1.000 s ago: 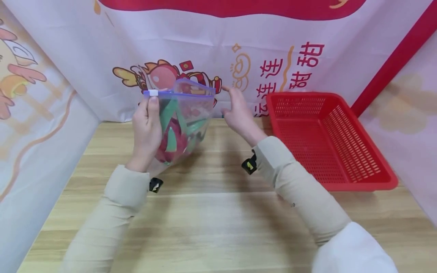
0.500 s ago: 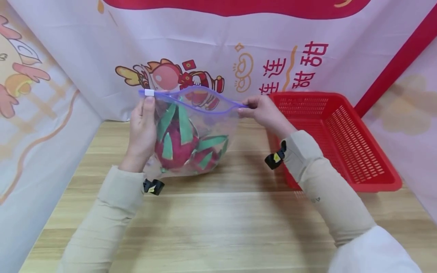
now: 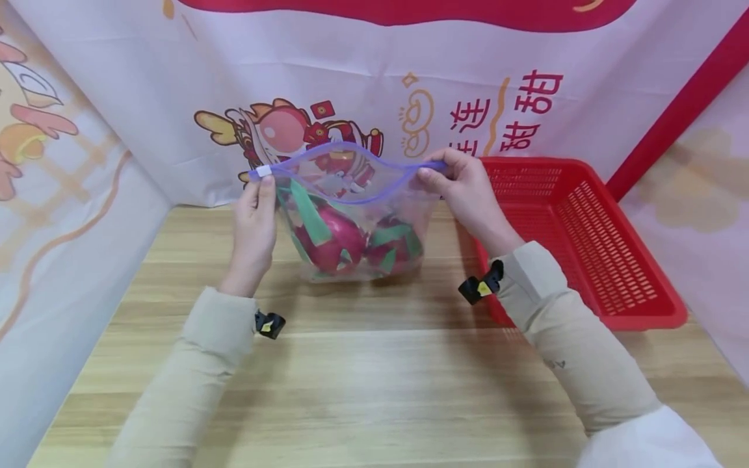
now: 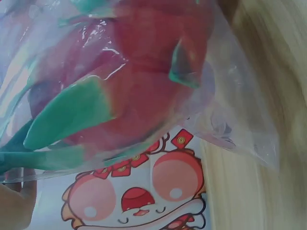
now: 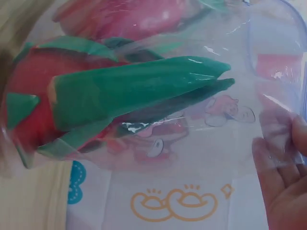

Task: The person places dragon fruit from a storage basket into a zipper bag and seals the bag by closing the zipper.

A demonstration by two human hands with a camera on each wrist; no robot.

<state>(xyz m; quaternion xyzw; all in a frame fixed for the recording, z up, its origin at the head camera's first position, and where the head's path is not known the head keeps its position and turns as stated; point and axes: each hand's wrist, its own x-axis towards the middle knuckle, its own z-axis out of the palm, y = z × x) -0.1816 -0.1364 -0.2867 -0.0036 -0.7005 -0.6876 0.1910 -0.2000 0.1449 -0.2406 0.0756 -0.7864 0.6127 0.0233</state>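
A clear slider zip bag [image 3: 374, 273] with a purple zip edge hangs between my two hands, its mouth parted. Inside lie two dragon fruits, pinkish red with green scales: one on the left [image 3: 339, 237] and one on the right [image 3: 393, 247]. My left hand [image 3: 253, 224] pinches the bag's top left corner, thumb just under the white slider [image 3: 264, 170]. At the opposite corner my right hand [image 3: 468, 195] pinches the purple edge between thumb and fingers. In the right wrist view, a long green scale [image 5: 139, 86] shows through the plastic.
A red plastic basket [image 3: 661, 286] with slotted walls stands on the wooden table [image 3: 374, 383] to the right, close beside my right forearm. A printed white cloth [image 3: 351, 58] hangs behind the table, with more printed cloth at both sides.
My right hand has moved from beside the bag to grip its right corner and draw it rightward. The bag's mouth has spread, and the dragon fruits have shifted right.
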